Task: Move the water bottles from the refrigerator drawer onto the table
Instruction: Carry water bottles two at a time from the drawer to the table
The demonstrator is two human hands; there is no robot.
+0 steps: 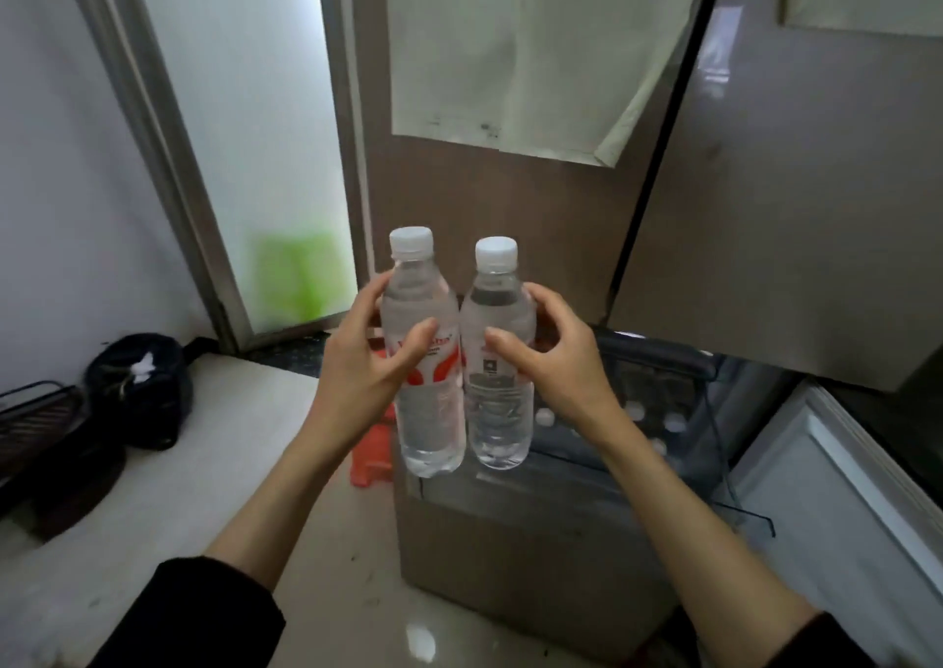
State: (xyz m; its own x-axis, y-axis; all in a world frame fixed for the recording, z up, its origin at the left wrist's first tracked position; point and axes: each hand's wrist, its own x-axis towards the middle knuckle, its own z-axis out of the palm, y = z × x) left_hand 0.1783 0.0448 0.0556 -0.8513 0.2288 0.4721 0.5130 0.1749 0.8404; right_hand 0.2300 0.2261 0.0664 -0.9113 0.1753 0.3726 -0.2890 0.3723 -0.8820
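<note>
Two full bottles held upright, one per hand, above the open drawer.

Left hand (365,356): wrapped around the red-labelled bottle (426,361) at label height, thumb across the front, fingers behind. Right hand (553,356): likewise wrapped around the grey-labelled bottle (497,361); bottle sides touching or nearly so between the hands. Judged full, hence moderately heavy; thin plastic walls likely to yield under a hard squeeze, possibly cold and slick from the refrigerator. Best hold judged at mid-body around the label, as taken. Below and beyond the right hand: refrigerator drawer (663,392), more white caps inside. Tabletop not identifiable.
</note>
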